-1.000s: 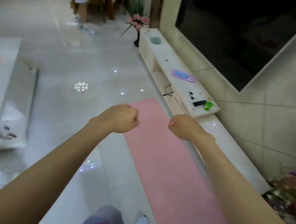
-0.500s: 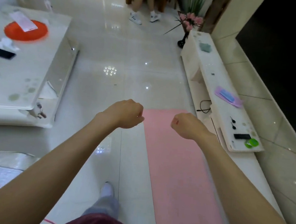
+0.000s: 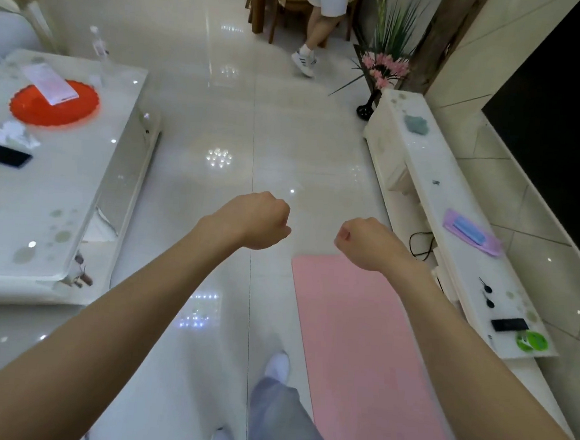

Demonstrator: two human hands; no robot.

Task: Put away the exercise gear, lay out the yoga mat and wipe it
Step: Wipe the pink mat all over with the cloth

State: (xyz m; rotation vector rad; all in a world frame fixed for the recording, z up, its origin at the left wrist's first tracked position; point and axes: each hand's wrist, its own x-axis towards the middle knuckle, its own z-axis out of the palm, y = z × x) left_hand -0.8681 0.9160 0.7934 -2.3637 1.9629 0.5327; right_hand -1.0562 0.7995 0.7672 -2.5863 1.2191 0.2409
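Head view: the only container in sight is an orange dish on the glass worktop, well to the left of the yoga mat. 1 white card lies across the dish, overhanging its far rim. A black phone rests on the same worktop, also well left of the mat.

The pink mat lies flat and unrolled on the tiled floor, its right edge running close alongside a low white cabinet. On that cabinet, right of the mat, a purple cloth carries a blue pad. A round green item sits nearer the mat's middle.

The 2 hands are curled into fists and hold nothing. The right hand hangs over the mat's far edge, raised above it. The left hand is over bare floor just left of the mat's far left corner. A white shoe stands on the floor just left of the mat's left edge.
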